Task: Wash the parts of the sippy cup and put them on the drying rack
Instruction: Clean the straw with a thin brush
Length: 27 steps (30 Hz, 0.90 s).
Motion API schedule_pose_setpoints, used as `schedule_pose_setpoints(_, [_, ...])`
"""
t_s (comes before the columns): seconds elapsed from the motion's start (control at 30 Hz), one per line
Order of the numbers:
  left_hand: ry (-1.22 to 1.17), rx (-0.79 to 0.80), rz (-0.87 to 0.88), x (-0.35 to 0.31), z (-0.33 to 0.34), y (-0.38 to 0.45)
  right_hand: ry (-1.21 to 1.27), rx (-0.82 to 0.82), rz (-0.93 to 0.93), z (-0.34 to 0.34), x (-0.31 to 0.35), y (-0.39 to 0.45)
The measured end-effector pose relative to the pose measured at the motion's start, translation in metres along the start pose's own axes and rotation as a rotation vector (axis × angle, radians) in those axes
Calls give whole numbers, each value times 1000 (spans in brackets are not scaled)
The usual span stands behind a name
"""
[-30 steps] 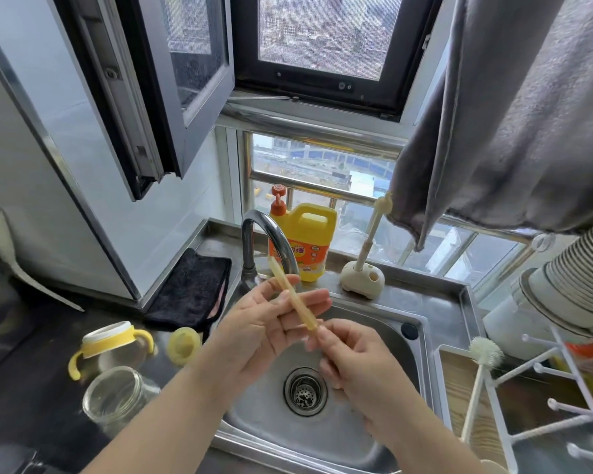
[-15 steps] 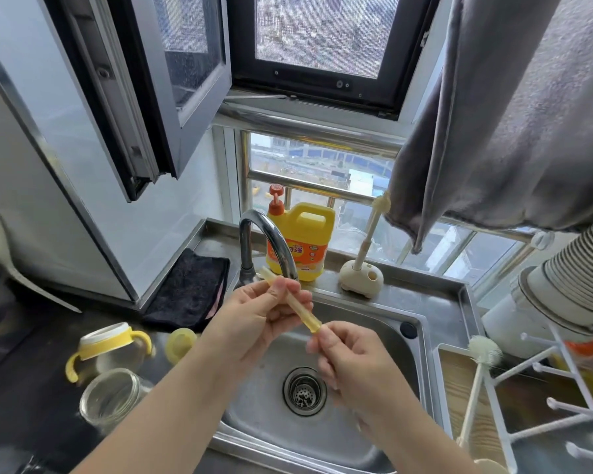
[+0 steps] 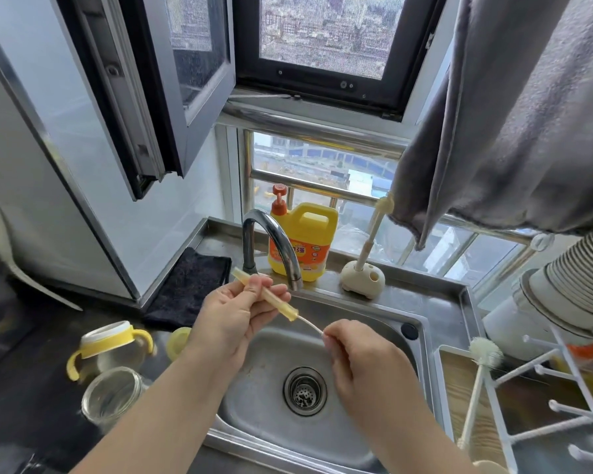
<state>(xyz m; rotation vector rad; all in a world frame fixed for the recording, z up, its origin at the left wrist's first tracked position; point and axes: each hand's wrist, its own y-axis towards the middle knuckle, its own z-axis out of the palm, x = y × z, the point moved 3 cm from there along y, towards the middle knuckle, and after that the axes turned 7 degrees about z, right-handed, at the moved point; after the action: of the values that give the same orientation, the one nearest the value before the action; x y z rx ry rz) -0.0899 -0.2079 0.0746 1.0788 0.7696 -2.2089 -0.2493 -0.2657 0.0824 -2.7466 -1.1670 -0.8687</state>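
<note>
Over the steel sink (image 3: pixel 421 343), my left hand (image 3: pixel 233 319) pinches a pale yellow silicone straw (image 3: pixel 274 302) that slants down to the right. A thin white straw brush (image 3: pixel 310 324) sticks out of the straw's lower end, and my right hand (image 3: pixel 360 357) pinches its other end. On the dark counter at the left stand the sippy cup's yellow handled collar (image 3: pixel 107 343), a clear glass cup body (image 3: pixel 112 396) and a small yellow cap (image 3: pixel 177 340). The white peg drying rack (image 3: pixel 541 381) is at the right.
The curved tap (image 3: pixel 274 244) arches over the sink just behind my hands. A yellow detergent jug (image 3: pixel 303 241) and a brush in a cream holder (image 3: pixel 363 278) stand behind the sink. A white bottle brush (image 3: pixel 480 367) leans by the rack. A black cloth (image 3: pixel 189 285) lies at the left.
My right hand has drawn away down and to the right, pulling the thin brush partly out of the straw. My left hand shifted slightly left with the straw.
</note>
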Motion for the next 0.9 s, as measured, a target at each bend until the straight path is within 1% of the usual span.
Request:
schedule_pose_setpoints(0.07, [-20,54,-32,3,5,-4,-68,-86,-27,5,3,2])
schedule_pose_setpoints(0.13, [-36,103,-57,7,10,-9,42,-57,53,6,6,7])
schedule_pose_setpoints(0.2, [-53,112,-58,9,12,-11,193,35,163,7,6,11])
schedule_pose_setpoints(0.27, [-82,132,-64,7,13,-10,445,185,352,6,4,13])
schedule_pose_setpoints(0.33, [-115,180,-82,4,13,-9,851,386,571,8,7,11])
schedule_pose_setpoints(0.37, [-123,204,-92,3,13,-9,1012,450,639,9,10,10])
schedule_pose_setpoints(0.4, [-123,224,-98,1,13,-8,1072,475,651,10,11,9])
schedule_pose_setpoints(0.43, [-114,240,-102,0,13,-8,1035,462,618,8,12,7])
schedule_pose_setpoints(0.53, [-106,243,-92,-3,13,-6,639,298,351,-3,10,5])
schedule_pose_setpoints(0.6, [-113,214,-90,-4,12,-4,444,200,199,-7,6,2])
schedule_pose_setpoints(0.7, [-103,163,-86,-6,12,-2,146,49,92,-8,0,-3])
schedule_pose_setpoints(0.77, [-97,133,-75,-6,13,-2,-67,33,27,-7,2,-4])
schedule_pose_setpoints(0.83, [-80,104,-58,-5,15,-3,-159,-13,-14,-5,5,-7])
schedule_pose_setpoints(0.87, [-71,93,-50,-4,16,-4,-133,-10,-13,-4,7,-8])
schedule_pose_setpoints(0.9, [-67,87,-45,-3,17,-5,-47,21,22,-4,8,-6])
